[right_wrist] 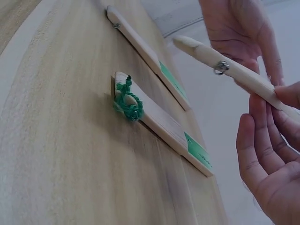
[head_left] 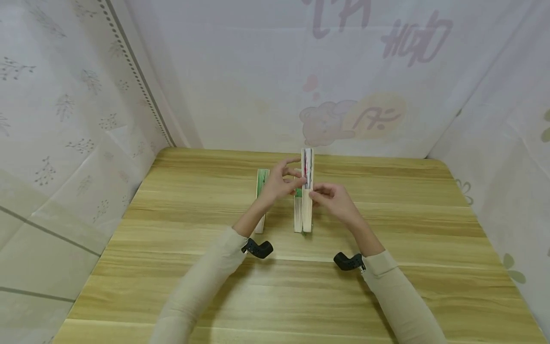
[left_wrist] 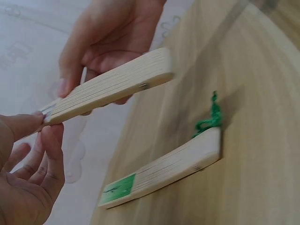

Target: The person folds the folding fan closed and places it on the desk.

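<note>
A folded fan (head_left: 307, 210) with pale wooden ribs and a white leaf with dark and red marks is held above the table. My left hand (head_left: 279, 182) pinches its leaf end between thumb and fingers. From the other side, my right hand (head_left: 337, 200) grips its edge. The right wrist view shows a small metal ring (right_wrist: 221, 67) at the rivet of the held fan. Beneath it lies a second folded fan (left_wrist: 173, 161), with a green leaf and a knotted green cord (right_wrist: 129, 103). Another green folded fan (right_wrist: 140, 47) lies to the left, apart from it.
The wood-grain table (head_left: 301, 296) spreads out on all sides of the fans. A printed curtain (head_left: 240, 86) hangs behind it and along both sides. Black wrist mounts (head_left: 259, 249) sit at both sleeve cuffs.
</note>
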`<state>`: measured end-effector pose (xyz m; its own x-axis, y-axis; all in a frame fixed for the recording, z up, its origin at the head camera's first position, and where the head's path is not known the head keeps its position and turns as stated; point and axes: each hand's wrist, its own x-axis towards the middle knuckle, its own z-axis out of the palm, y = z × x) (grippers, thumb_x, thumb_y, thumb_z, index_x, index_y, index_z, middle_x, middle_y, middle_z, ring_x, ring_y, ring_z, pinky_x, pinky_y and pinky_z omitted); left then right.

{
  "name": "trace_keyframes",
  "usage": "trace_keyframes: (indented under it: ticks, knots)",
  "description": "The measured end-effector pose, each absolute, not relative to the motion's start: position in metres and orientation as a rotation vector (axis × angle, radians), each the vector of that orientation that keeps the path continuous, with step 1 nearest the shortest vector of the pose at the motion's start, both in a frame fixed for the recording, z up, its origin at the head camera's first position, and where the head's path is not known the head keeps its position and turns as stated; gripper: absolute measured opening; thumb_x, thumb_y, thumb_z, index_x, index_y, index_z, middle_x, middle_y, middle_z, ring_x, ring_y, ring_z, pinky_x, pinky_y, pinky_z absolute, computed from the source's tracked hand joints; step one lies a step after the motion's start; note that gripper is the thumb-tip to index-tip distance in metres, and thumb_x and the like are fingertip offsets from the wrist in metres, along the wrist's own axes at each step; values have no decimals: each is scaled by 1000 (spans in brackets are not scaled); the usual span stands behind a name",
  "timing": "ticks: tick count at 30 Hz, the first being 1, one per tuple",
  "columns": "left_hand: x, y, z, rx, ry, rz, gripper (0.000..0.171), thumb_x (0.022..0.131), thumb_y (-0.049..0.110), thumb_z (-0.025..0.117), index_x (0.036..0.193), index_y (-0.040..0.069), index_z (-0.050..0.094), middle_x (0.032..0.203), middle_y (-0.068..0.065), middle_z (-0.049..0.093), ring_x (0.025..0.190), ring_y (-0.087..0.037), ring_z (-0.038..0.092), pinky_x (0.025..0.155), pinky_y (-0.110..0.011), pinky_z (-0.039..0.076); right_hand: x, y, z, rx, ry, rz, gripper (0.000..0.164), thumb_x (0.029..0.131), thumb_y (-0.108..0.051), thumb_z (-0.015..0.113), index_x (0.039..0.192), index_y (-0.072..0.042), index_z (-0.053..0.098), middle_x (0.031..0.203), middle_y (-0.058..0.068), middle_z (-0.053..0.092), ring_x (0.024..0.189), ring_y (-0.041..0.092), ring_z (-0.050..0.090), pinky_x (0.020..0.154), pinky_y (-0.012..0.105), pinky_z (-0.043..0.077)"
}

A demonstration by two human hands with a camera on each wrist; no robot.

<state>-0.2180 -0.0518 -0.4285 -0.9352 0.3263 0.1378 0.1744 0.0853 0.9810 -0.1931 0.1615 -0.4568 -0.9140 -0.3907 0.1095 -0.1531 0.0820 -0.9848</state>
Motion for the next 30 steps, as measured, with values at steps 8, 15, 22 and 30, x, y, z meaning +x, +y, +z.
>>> trace_keyframes:
  ticks: [8, 15, 22, 30]
  knots:
    - [-201, -38, -440, 441, 2221, 1897, 34, 97, 7, 71, 128, -1, 60, 108, -15, 67, 81, -31, 72, 67, -46, 61, -193, 169, -455, -452, 2114, -2031, 29, 101, -15, 67, 118, 8, 66, 109, 22, 65, 92, 30, 67, 91, 60, 51]
    - [-194, -27, -449, 379, 2256, 1913, 33, 95, 7, 74, 124, -4, 62, 103, -15, 68, 84, -48, 69, 61, -39, 61, -191, 179, -458, -411, 2211, -1921, 28, 100, -13, 69, 118, 9, 66, 104, 22, 68, 89, 36, 69, 85, 53, 56]
    - [-191, -14, -457, 348, 2306, 1827, 32, 95, 7, 73, 123, -5, 62, 101, -14, 70, 76, -42, 70, 61, -44, 61, -183, 189, -465, -339, 2249, -1856, 29, 99, -12, 70, 118, 9, 64, 103, 21, 68, 90, 35, 70, 82, 46, 59]
    - [-188, 0, -468, 318, 2271, 1771, 29, 94, 3, 74, 120, -3, 63, 97, -10, 70, 64, -23, 69, 57, -39, 60, -180, 200, -477, -277, 2312, -1824, 29, 98, -10, 70, 118, 11, 64, 101, 20, 70, 87, 35, 70, 77, 40, 60]
